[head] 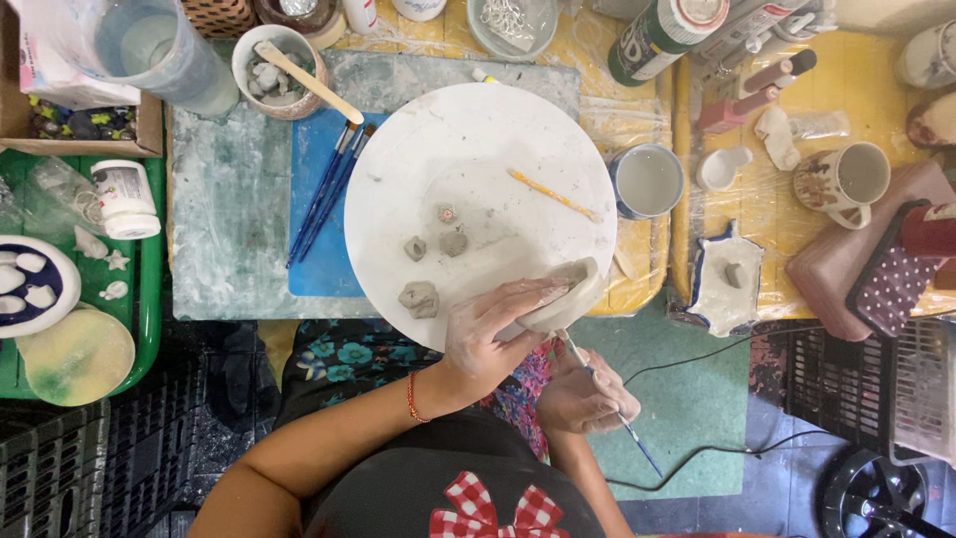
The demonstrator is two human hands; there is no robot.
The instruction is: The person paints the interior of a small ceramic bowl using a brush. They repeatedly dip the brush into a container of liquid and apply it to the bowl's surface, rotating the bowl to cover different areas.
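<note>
Clay piece (566,296) is sitting at the near right edge of the white disc (478,130), and the left hand (490,334) is wrapping its fingers over it, holding it firmly. Right hand (583,397) is hovering just below the disc, pinching a thin brush (637,440) whose tip is pointing up toward the piece. Small lumps (420,297) are lying near the disc's middle. Blue brushes (324,194) are resting to the left, a cup (647,181) to the right.
</note>
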